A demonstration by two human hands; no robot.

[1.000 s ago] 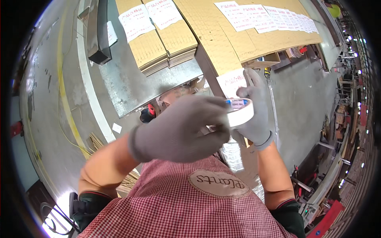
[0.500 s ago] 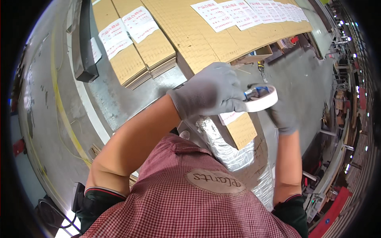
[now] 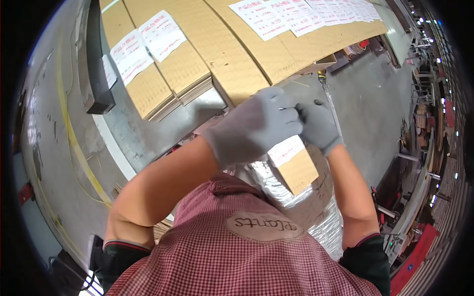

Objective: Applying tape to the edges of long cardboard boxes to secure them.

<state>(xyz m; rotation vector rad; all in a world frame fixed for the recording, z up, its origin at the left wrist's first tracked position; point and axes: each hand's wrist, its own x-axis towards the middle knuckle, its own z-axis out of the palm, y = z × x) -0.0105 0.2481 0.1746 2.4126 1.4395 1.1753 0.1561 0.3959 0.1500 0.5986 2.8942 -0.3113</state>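
My left hand (image 3: 256,126), in a grey knit glove, is closed with its fingers curled toward the right. Close against its fingertips is my gloved right hand (image 3: 318,126), also closed. Whatever lies between them is hidden by the gloves, and no tape roll shows now. Just below the hands, a white printed label (image 3: 287,150) lies on a narrow cardboard piece (image 3: 298,172). Beyond them are stacked flat cardboard sheets (image 3: 237,59).
Printed labels (image 3: 259,19) lie in an overlapping row on the far cardboard. Two more rest on the left stacks (image 3: 163,37). A dark metal beam (image 3: 91,64) stands at left. Silver wrapped material (image 3: 276,185) lies below the narrow cardboard.
The white tape roll between my hands has gone out of sight. My right hand has moved left, up against my left hand, which has come down slightly. The view has shifted a little.
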